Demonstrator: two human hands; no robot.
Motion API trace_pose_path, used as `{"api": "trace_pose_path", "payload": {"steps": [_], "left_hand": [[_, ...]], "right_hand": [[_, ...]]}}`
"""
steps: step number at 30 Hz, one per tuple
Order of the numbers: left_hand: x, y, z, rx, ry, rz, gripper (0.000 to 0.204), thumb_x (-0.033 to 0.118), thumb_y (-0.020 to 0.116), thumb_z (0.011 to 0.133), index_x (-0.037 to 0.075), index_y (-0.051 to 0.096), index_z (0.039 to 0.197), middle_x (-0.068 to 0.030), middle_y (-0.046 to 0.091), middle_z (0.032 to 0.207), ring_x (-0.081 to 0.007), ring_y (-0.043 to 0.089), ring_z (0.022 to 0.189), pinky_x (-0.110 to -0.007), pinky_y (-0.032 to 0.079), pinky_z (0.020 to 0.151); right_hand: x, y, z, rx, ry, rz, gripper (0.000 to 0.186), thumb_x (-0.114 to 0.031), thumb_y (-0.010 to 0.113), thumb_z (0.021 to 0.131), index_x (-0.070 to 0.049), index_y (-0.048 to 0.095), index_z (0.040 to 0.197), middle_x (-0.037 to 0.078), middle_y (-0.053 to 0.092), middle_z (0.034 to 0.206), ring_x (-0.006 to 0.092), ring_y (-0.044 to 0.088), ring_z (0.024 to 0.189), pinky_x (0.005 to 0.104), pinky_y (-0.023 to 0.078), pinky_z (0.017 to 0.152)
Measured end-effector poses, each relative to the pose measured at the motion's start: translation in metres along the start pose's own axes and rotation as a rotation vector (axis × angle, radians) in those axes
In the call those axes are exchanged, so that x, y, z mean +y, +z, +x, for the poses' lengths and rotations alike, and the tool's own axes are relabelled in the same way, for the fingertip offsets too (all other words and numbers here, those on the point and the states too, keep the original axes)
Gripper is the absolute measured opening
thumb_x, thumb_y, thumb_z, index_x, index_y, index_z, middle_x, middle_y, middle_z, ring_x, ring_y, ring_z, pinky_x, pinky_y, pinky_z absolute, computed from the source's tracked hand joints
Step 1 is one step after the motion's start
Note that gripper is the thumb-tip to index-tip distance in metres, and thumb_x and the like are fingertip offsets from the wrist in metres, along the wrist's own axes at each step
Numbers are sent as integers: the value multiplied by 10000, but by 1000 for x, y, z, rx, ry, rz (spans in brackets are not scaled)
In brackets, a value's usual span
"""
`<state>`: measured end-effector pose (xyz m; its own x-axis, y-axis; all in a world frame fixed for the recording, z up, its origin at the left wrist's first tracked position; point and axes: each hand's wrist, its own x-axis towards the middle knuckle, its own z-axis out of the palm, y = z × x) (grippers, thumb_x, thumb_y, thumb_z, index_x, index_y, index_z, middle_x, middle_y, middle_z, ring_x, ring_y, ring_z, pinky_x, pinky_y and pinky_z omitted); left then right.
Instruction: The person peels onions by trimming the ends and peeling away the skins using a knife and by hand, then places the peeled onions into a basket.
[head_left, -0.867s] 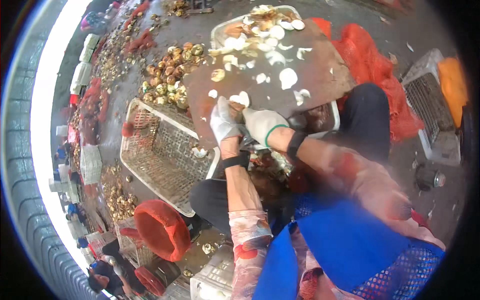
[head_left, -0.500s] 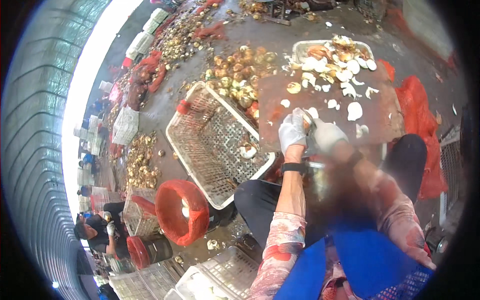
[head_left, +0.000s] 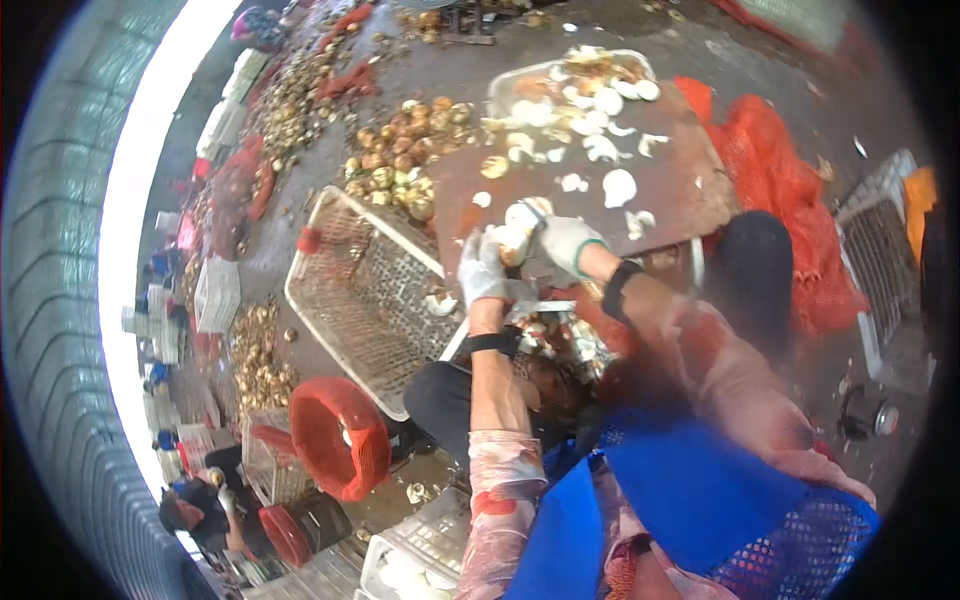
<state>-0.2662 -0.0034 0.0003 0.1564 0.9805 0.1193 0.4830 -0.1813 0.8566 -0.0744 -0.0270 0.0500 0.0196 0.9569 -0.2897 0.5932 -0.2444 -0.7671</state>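
Observation:
My left hand (head_left: 483, 270), in a white glove, is closed around a pale, partly peeled onion (head_left: 513, 238) at the near edge of a brown board (head_left: 560, 195). My right hand (head_left: 567, 245), gloved too, is closed beside the onion. A thin grey blade, seemingly a knife (head_left: 541, 206), shows above its fingers; the grip hides the handle. White peeled layers (head_left: 619, 188) and a cut yellowish onion (head_left: 495, 167) lie on the board. Behind them a pale crate (head_left: 500, 92) carries a heap of white layers and brown skins.
A large slatted crate (head_left: 300, 275) stands left of the board, near unpeeled onions (head_left: 400, 150) on the floor. A bin with a red mesh lining (head_left: 340, 440) is lower left. Red mesh sacks (head_left: 770, 200) lie to the right. A co-worker (head_left: 205, 505) sits at far left.
The view has swung, so the scene sits farther left. My hands are nearer the board's left corner, and the pale onion between them shows more fully.

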Motion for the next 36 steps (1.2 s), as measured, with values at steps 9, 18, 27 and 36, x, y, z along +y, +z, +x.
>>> {"api": "trace_pose_path", "payload": {"steps": [9, 18, 27, 36], "left_hand": [[43, 10, 26, -6, 118, 281, 475, 344, 612, 910, 5, 600, 1242, -150, 631, 1113, -244, 618, 962, -333, 503, 820], [29, 10, -23, 16, -166, -474, 508, 297, 534, 975, -13, 469, 1371, -108, 573, 1286, -188, 577, 1094, -325, 461, 947], [33, 9, -15, 0, -344, -886, 288, 105, 490, 964, -14, 620, 1191, -124, 669, 1050, -142, 625, 935, -268, 503, 820], [53, 10, -9, -51, -263, -380, 335, 81, 515, 935, -31, 601, 1239, -145, 655, 1191, -179, 603, 1054, -303, 459, 924]], "right_hand": [[7, 9, 5, 23, 48, 46, 346, -227, 382, 928, -35, 651, 1027, 255, 660, 1013, 420, 634, 961, 492, 491, 836], [39, 15, 20, 159, 99, 53, 338, -201, 416, 891, -29, 667, 1036, 253, 667, 989, 419, 646, 931, 496, 501, 812], [-9, -37, -34, 32, 17, 47, 725, -491, 559, 819, -54, 426, 1382, 265, 645, 1090, 408, 605, 1053, 421, 477, 891], [-39, -33, -42, -29, -144, -101, 734, -512, 675, 716, -60, 537, 1278, 206, 637, 1167, 346, 624, 1064, 383, 475, 916]]}}
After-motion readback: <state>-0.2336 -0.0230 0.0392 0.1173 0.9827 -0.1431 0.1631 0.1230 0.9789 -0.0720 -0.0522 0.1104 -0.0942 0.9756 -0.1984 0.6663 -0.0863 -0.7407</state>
